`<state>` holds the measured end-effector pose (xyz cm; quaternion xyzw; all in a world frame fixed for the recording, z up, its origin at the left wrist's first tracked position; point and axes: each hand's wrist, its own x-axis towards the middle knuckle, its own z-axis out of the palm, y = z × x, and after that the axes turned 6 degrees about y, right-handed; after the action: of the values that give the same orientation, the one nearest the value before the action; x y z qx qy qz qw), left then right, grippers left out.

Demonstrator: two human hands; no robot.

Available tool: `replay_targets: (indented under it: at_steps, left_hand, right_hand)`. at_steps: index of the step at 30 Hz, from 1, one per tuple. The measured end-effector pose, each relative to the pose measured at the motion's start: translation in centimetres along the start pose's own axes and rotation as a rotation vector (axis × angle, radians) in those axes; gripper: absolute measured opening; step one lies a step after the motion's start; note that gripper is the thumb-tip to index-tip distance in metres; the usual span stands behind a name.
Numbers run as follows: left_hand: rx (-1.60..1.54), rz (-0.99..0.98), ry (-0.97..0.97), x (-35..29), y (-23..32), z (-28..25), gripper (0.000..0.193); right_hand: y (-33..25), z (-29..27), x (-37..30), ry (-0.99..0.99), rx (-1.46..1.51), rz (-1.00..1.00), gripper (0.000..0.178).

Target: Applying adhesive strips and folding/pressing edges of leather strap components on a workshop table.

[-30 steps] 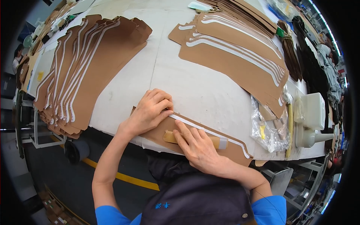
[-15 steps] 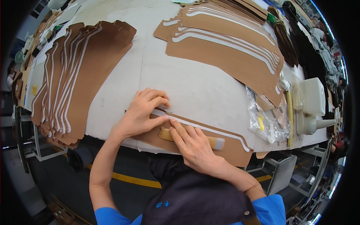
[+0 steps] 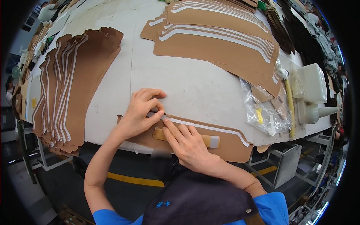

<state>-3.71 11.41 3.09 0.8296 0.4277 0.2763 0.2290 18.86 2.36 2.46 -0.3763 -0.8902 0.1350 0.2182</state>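
At the near table edge lies a brown, leather-like panel with a white strip along its far edge. That edge looks narrowly folded over right of my hands. My left hand pinches the panel's far edge between thumb and forefinger, other fingers curled above. My right hand lies on the panel, its fingertips pressed together on the strip close to my left thumb. Under its palm and fingers is a flat, tan, wooden-looking tool with a pale band at its right end.
Brown panels with white strips lie fanned in a stack at the left and in another stack at the far right. On the right are a clear plastic bag, a yellowish stick and a white plastic bottle.
The whole view has shifted slightly. My left thumb and forefinger have closed together at the panel's edge. My right hand stays on the panel and tool.
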Motion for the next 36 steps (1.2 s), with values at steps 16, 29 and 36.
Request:
replay_targets:
  at_steps: [16, 29, 36]
  left_hand:
    - [0.154, 0.395, -0.045, 0.4, -0.8, 1.8, 0.015]
    - [0.028, 0.304, -0.194, 1.4, 0.3, 1.3, 0.023]
    - [0.065, 0.380, -0.070, 0.9, -0.1, 2.2, 0.016]
  right_hand:
    - [0.6, -0.4, -1.4, 0.052, -0.240, -0.066, 0.060]
    - [1.3, -0.5, -2.0, 0.102, -0.144, -0.054, 0.059]
    - [1.2, -1.0, -3.3, 0.104, -0.130, -0.002, 0.065]
